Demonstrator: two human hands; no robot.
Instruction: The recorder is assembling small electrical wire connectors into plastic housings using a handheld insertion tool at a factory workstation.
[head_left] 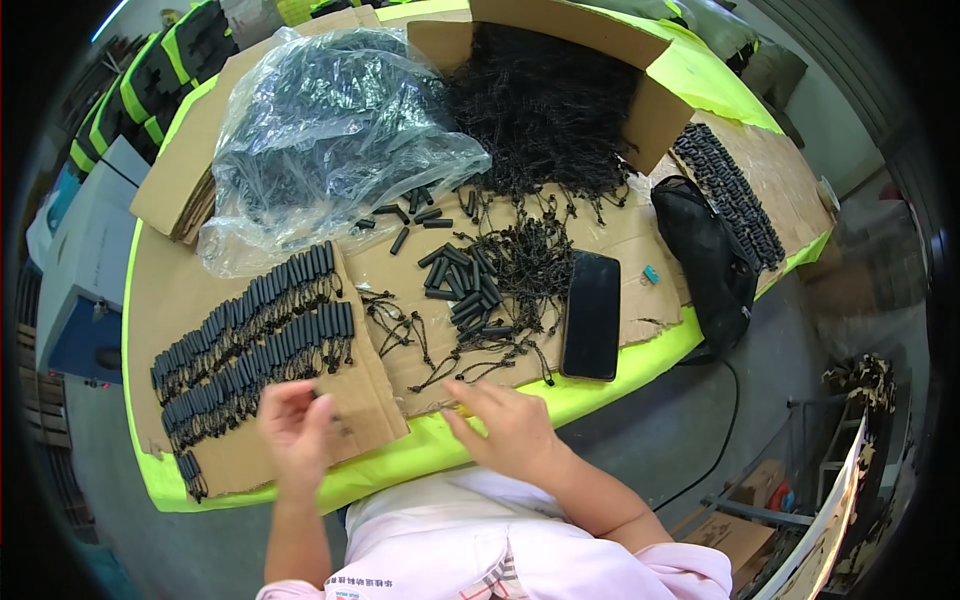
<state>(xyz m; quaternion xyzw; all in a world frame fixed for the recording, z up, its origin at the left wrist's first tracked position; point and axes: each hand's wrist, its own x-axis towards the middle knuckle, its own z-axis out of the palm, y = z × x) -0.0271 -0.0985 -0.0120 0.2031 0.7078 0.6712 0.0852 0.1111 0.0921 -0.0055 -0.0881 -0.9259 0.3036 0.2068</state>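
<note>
My left hand [296, 428] is raised over the front of the cardboard with thumb and fingers pinched. A small black tube [316, 393] shows at its fingertips, blurred, with a dark smear like a cord beside it. To the right, my right hand [512, 432] has thumb and forefinger apart and nothing visible between them. Its fingertips are close to loose black cord loops [485, 362] at the board's front edge. Behind them lie a pile of black tubes [462, 282] and a tangle of knotted cords [525, 255]. Tubes with cords attached form neat rows [270, 358] at the left.
A clear plastic bag [320, 150] of dark pieces and a cardboard box [650, 115] of black cords stand at the back. A phone [591, 315], a black pouch [705, 265] and more rows of black pieces [730, 195] lie at the right. Bright yellow cloth [430, 447] edges the table.
</note>
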